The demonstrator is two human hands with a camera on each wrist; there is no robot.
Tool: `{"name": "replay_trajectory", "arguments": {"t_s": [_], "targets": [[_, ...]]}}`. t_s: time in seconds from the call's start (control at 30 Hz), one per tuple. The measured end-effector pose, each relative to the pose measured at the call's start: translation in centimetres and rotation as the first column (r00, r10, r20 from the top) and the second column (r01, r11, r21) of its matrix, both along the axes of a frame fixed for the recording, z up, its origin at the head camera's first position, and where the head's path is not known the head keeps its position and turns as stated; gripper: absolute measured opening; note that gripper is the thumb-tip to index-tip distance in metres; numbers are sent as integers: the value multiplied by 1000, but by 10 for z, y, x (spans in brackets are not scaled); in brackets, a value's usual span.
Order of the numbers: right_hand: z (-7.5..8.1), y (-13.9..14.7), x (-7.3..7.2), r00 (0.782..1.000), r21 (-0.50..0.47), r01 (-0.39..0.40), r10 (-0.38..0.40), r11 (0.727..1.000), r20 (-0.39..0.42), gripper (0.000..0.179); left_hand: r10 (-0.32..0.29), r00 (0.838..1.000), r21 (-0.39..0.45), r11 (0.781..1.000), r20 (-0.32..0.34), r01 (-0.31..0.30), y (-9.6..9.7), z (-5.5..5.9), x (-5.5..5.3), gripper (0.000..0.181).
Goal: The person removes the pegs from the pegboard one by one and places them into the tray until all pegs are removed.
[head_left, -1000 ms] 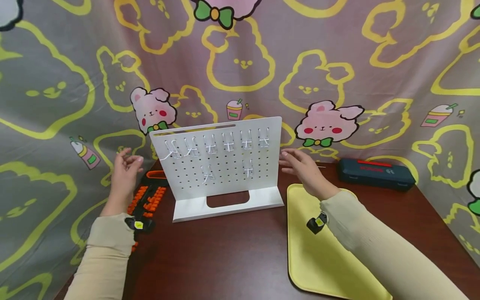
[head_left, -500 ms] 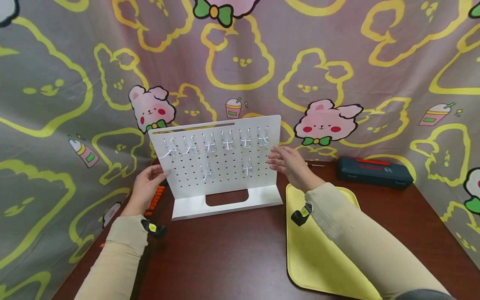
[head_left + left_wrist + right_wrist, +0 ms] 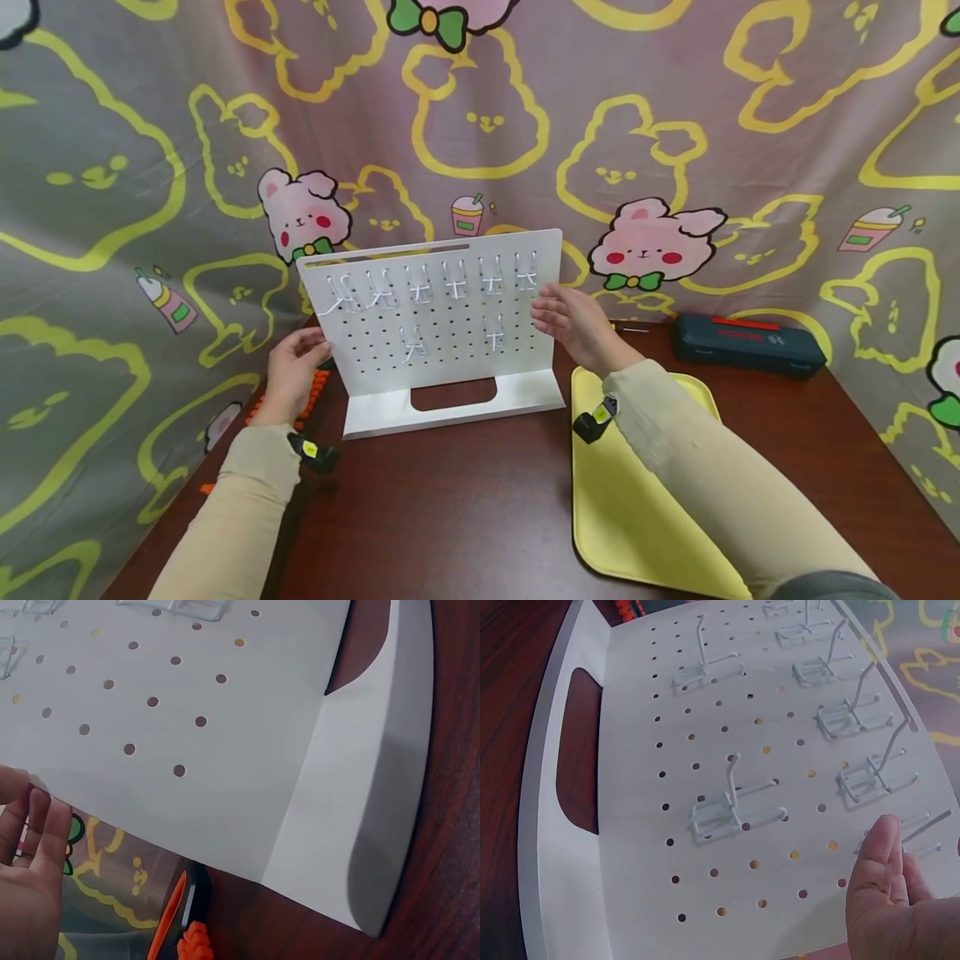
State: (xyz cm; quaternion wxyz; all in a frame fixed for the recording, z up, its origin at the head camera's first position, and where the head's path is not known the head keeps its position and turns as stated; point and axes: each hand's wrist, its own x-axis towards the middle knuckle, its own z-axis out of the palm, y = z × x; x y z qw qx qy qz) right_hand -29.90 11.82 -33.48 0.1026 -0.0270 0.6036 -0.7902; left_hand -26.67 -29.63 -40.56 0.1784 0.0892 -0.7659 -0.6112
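Observation:
A white pegboard (image 3: 442,329) stands upright on its flat foot, with several white wire hooks (image 3: 457,283) along its top and two lower down. My left hand (image 3: 295,367) pinches the board's left edge; in the left wrist view, the thumb of that hand (image 3: 30,862) lies at the front face and the other fingers reach behind the edge. At the right edge, my right hand (image 3: 577,325) has its fingers extended in front of the board. From the right wrist, the right hand (image 3: 892,900) appears close to the end hook; whether it touches the board I cannot tell.
A yellow tray (image 3: 637,500) lies on the dark wooden table (image 3: 450,508) under my right forearm. Behind it are a thin screwdriver (image 3: 630,330) and a dark blue case (image 3: 750,346). Orange-and-black pieces (image 3: 315,392) sit left of the board. A patterned curtain (image 3: 487,108) hangs behind.
My left hand has moved right and taken hold of the board's left edge. My right hand has come left, across the front of the right edge. The board stays in place.

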Motion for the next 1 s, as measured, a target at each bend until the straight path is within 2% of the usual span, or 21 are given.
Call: {"name": "replay_trajectory", "arguments": {"t_s": [0.13, 0.37, 0.6, 0.8, 1.0], "targets": [[0, 0, -1, 1000, -2, -6, 6, 1000, -4, 42, 26, 1000, 21, 999, -14, -26, 1, -3, -3, 31], [9, 3, -4, 1000, -7, 10, -10, 1000, -3, 33, 28, 999, 24, 999, -40, -27, 3, -5, -8, 21], [13, -5, -11, 1000, 14, 3, -4, 1000, 28, 36, 56, 998, 46, 997, -26, -54, 2, -6, -7, 15], [16, -9, -15, 996, 37, 43, -46, 998, 81, 33, 60, 998, 49, 997, -30, -58, 1, -8, -4, 16], [18, -11, -18, 986, -50, 62, -53, 997, 161, 28, 67, 998, 65, 996, -21, -65, 1, -10, -6, 15]]}}
